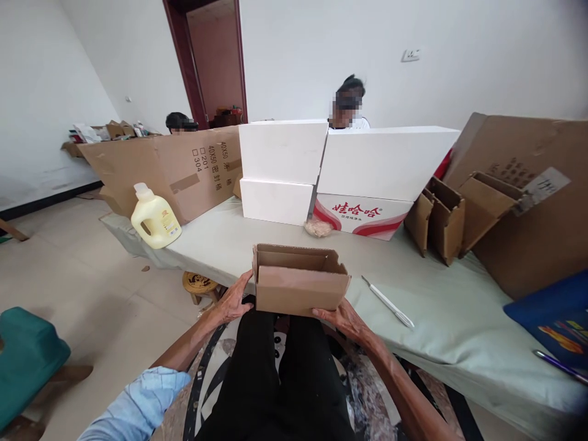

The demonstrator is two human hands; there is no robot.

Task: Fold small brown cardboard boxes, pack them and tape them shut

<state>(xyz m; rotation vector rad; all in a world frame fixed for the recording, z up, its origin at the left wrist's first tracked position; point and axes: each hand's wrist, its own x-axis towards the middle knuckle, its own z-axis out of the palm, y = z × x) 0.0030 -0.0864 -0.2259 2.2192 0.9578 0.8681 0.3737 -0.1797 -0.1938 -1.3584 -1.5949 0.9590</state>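
Note:
A small brown cardboard box (298, 283) with its top flaps open sits at the near edge of the table, above my lap. My left hand (233, 300) presses against the box's left end, fingers wrapped on its lower corner. My right hand (342, 318) cups the box's lower right corner from beneath. Both hands hold the box between them.
The table has a pale green cover (436, 306). On it lie a white cutter (388, 302), a yellow detergent jug (155, 218), white boxes (281, 150), a red-printed carton (362, 214), several folded brown boxes (445, 217) and a large cardboard sheet (542, 208). Two people sit behind the boxes. A green stool (27, 358) stands on the left.

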